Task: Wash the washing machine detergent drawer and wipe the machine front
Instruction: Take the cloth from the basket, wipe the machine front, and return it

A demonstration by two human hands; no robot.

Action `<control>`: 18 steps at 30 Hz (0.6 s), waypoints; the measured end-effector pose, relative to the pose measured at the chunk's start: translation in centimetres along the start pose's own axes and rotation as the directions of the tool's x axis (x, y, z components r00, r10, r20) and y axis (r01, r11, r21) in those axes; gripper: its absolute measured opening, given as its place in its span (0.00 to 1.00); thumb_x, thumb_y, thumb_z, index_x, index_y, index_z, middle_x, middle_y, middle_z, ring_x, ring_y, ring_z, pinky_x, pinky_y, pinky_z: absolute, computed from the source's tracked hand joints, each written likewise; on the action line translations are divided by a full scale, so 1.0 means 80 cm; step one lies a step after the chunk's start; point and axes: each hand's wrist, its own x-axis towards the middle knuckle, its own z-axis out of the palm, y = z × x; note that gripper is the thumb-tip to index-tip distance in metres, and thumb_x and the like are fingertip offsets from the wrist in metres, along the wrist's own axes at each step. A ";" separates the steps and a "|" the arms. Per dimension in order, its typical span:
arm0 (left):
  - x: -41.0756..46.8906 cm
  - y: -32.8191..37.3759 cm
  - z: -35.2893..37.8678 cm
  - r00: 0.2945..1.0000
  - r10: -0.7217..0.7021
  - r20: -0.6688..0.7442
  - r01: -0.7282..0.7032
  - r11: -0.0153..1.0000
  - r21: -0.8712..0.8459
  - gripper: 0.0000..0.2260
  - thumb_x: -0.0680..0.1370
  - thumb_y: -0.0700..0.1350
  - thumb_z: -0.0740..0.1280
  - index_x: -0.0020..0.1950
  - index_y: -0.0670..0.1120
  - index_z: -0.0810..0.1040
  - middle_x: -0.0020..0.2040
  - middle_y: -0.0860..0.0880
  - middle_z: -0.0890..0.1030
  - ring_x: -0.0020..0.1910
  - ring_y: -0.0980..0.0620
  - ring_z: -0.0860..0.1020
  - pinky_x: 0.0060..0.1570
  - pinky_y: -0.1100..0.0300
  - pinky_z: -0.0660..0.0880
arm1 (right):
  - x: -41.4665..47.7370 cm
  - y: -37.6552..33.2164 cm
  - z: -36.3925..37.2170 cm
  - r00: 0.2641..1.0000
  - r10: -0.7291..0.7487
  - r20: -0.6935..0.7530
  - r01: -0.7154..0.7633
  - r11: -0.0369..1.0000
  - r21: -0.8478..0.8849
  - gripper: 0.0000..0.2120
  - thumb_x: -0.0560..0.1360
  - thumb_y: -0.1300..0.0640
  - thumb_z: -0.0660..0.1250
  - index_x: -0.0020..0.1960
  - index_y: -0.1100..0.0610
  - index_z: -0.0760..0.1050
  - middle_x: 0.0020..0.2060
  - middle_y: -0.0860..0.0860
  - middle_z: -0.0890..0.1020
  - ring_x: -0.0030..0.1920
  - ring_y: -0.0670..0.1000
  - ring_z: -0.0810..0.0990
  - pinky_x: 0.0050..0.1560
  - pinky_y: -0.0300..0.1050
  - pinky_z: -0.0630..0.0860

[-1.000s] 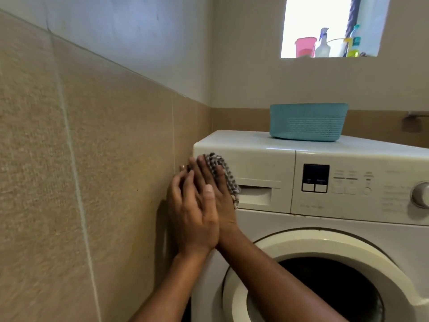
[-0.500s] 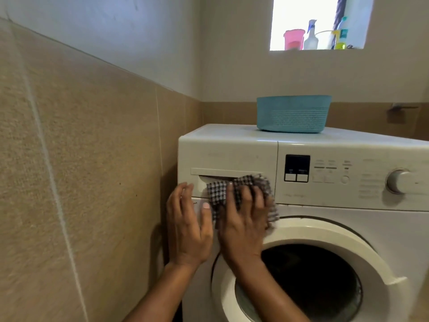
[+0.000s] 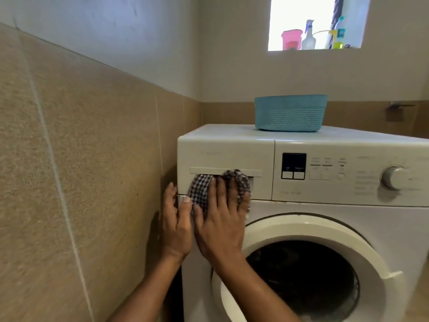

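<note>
A white front-loading washing machine [image 3: 301,205] stands against the tiled wall. Its detergent drawer [image 3: 227,156] sits shut in the upper left of the front panel. My right hand [image 3: 222,217] presses a black-and-white checked cloth [image 3: 200,189] flat against the lower part of the drawer front, fingers spread over it. My left hand [image 3: 175,224] rests flat on the machine's left front corner, just beside the cloth, holding nothing.
A teal basket [image 3: 290,116] stands on the machine's top. The control panel has a dark display [image 3: 293,166] and a round knob [image 3: 393,177]. The round door [image 3: 301,231] shows a dark drum behind it. The beige tiled wall [image 3: 81,170] is close on the left. Bottles stand on the window sill [image 3: 311,40].
My right hand has carried the cloth from the machine's upper left edge down onto the drawer front, then shifted it slightly left. My left hand has stayed at the left corner.
</note>
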 end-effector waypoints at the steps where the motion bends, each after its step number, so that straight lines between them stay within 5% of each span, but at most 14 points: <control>1: 0.003 0.004 -0.004 1.000 -0.001 0.004 0.001 1.000 -0.020 0.33 0.76 0.57 0.60 0.78 0.43 0.63 0.69 0.49 0.74 0.66 0.51 0.75 0.60 0.73 0.70 | 0.001 -0.006 0.001 0.999 -0.034 0.014 0.034 0.999 -0.013 0.34 0.79 0.41 0.57 0.79 0.57 0.58 0.78 0.56 0.62 0.80 0.58 0.52 0.77 0.63 0.46; 4: 0.007 0.007 -0.008 1.000 0.009 0.009 -0.008 0.998 -0.068 0.32 0.76 0.54 0.61 0.78 0.43 0.63 0.66 0.49 0.74 0.62 0.53 0.75 0.50 0.80 0.69 | -0.006 0.029 -0.003 0.998 -0.066 -0.006 0.066 0.994 -0.087 0.34 0.78 0.41 0.58 0.80 0.55 0.58 0.79 0.53 0.61 0.80 0.54 0.53 0.77 0.64 0.44; 7: 0.002 0.011 -0.004 1.000 -0.002 0.006 0.002 0.995 -0.095 0.32 0.76 0.52 0.60 0.78 0.43 0.62 0.68 0.48 0.73 0.63 0.52 0.75 0.51 0.80 0.69 | -0.012 0.058 -0.009 0.995 0.086 -0.056 -0.092 0.989 -0.120 0.34 0.76 0.42 0.58 0.79 0.55 0.59 0.78 0.52 0.61 0.80 0.54 0.54 0.77 0.64 0.43; 11: 0.003 0.017 -0.009 0.999 -0.014 0.034 0.019 0.988 -0.151 0.36 0.73 0.57 0.62 0.77 0.42 0.63 0.67 0.46 0.75 0.58 0.61 0.77 0.51 0.79 0.70 | 0.005 -0.018 0.002 0.983 0.177 -0.044 -0.177 0.984 0.001 0.33 0.77 0.42 0.55 0.76 0.59 0.65 0.75 0.57 0.68 0.78 0.60 0.53 0.76 0.63 0.44; 13: 0.007 0.017 -0.014 0.998 -0.025 0.052 0.032 0.989 -0.141 0.35 0.73 0.58 0.62 0.76 0.41 0.65 0.66 0.47 0.75 0.58 0.65 0.76 0.50 0.79 0.70 | 0.010 -0.040 0.006 0.990 0.134 -0.030 -0.134 0.991 0.017 0.32 0.78 0.41 0.54 0.76 0.58 0.65 0.75 0.57 0.68 0.78 0.61 0.54 0.77 0.62 0.43; 18: -0.001 0.019 -0.015 0.996 -0.013 0.091 0.013 1.000 0.005 0.27 0.76 0.56 0.59 0.71 0.42 0.74 0.68 0.46 0.77 0.65 0.53 0.74 0.55 0.82 0.65 | -0.026 0.062 0.000 0.984 -0.176 0.009 0.176 0.981 -0.081 0.36 0.76 0.53 0.65 0.81 0.53 0.56 0.80 0.51 0.57 0.80 0.55 0.52 0.78 0.59 0.48</control>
